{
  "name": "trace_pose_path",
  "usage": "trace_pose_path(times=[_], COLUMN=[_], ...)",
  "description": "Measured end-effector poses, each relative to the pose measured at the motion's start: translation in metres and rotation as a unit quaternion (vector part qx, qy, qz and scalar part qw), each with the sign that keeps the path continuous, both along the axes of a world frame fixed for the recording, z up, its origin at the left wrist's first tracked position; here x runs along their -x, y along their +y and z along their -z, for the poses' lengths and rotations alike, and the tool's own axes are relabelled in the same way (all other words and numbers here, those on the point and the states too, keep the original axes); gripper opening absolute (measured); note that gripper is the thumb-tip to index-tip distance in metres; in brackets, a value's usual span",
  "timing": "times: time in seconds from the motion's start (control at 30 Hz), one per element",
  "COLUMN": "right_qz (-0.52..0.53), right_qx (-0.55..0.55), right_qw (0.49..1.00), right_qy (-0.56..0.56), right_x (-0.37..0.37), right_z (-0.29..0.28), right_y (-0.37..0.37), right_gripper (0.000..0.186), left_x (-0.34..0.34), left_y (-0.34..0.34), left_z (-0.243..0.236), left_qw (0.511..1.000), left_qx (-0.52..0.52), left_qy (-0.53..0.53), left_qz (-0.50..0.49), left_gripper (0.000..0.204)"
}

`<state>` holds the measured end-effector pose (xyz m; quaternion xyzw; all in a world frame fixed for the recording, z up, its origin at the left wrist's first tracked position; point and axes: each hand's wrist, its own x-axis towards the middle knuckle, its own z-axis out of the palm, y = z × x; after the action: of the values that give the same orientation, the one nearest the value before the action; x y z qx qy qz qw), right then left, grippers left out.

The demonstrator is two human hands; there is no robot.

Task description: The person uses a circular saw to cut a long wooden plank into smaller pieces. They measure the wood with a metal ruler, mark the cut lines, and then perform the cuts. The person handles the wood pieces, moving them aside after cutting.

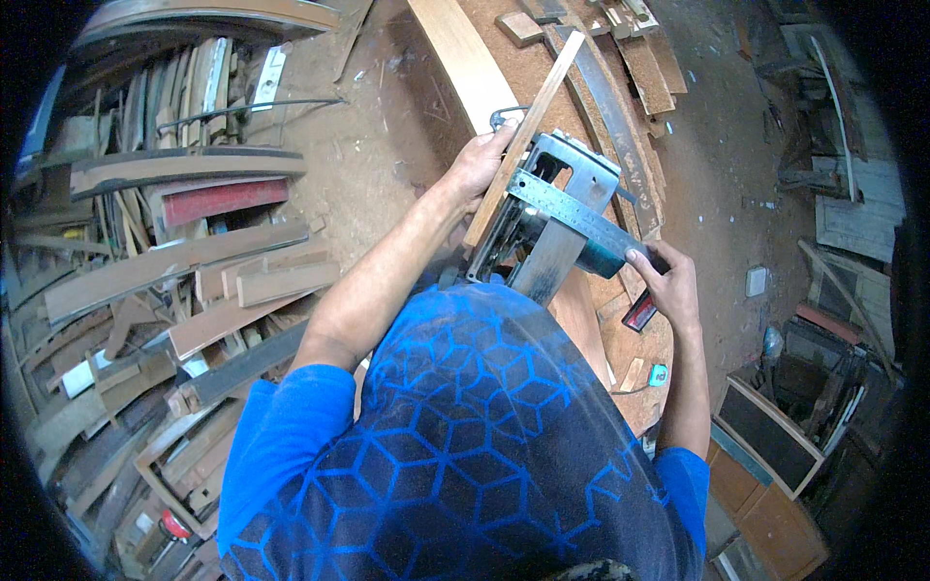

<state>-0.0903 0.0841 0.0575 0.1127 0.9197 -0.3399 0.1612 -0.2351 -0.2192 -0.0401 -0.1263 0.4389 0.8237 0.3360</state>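
Observation:
An upturned power tool point(589, 184) with flat metal plates and a teal body, perhaps an electric planer, sits on the bench before me. A long narrow wooden strip point(552, 97) stands along its left side. My left hand point(481, 163) is closed round that strip, thumb near a dark bent-metal clamp point(500, 118); the other fingers are partly hidden behind the wood. Across the tool lies the metal blade of a try square point(572, 211), its far end meeting the strip. My right hand point(670, 283) grips the square's other end, where a dark-and-red piece point(639, 312) hangs below the fingers.
A pale board point(470, 58) extends away on the bench, beside curved wooden pieces point(620, 116). A teal tape measure point(659, 375) lies near the bench's right edge. Stacked offcuts point(194, 261) fill the left side. A framed panel point(770, 431) leans among scrap at the lower right.

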Motion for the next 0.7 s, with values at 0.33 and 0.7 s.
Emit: trace_pose_path(times=[0.33, 0.7], right_qz=[-0.005, 0.081], right_qx=[-0.008, 0.041], right_qw=[1.000, 0.993], right_qy=[0.004, 0.078], right_x=[0.002, 0.004], right_z=[0.001, 0.022], right_y=[-0.001, 0.021], right_gripper=[0.038, 0.037], left_x=[0.002, 0.010], left_y=[-0.001, -0.005], left_z=[-0.002, 0.025], left_qw=[1.000, 0.991], left_qx=[0.012, 0.115], left_qy=[-0.007, 0.066], left_qz=[-0.001, 0.024], left_gripper=[0.046, 0.049])
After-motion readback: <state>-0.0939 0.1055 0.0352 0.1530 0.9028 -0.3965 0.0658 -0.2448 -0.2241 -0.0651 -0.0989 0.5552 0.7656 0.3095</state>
